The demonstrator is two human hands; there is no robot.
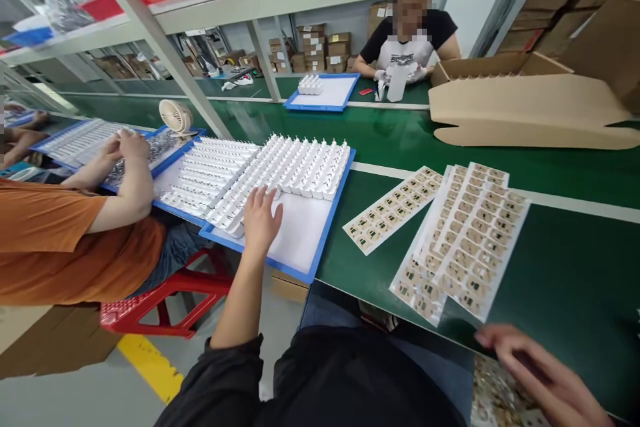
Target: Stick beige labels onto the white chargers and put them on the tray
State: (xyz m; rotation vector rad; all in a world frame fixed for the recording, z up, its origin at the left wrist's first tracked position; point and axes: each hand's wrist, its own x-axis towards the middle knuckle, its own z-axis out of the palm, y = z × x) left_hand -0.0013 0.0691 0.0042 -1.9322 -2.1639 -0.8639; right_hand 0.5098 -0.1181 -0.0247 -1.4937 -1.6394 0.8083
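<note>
My left hand [261, 219] reaches over a blue-rimmed tray [320, 260], its fingers apart at the front edge of the rows of small white plastic parts [305, 163]. The fingertips seem to touch a part there, though the contact is partly hidden. Thin pins or wires stick up from the parts. At the lower right, my right hand [543, 370] hangs by the table's front edge with loosely bent fingers apart and nothing visible in them. Sticker sheets [480, 240] with beige and dark labels lie overlapping nearby, and a separate sheet [395, 209] lies angled to their left.
A co-worker in an orange shirt [75, 240] sits at my left on a red stool [165, 300]. Another person [407, 33] works across the green table [575, 260]. An open cardboard box [525, 107] stands at the far right; a small fan [175, 116] stands behind the trays.
</note>
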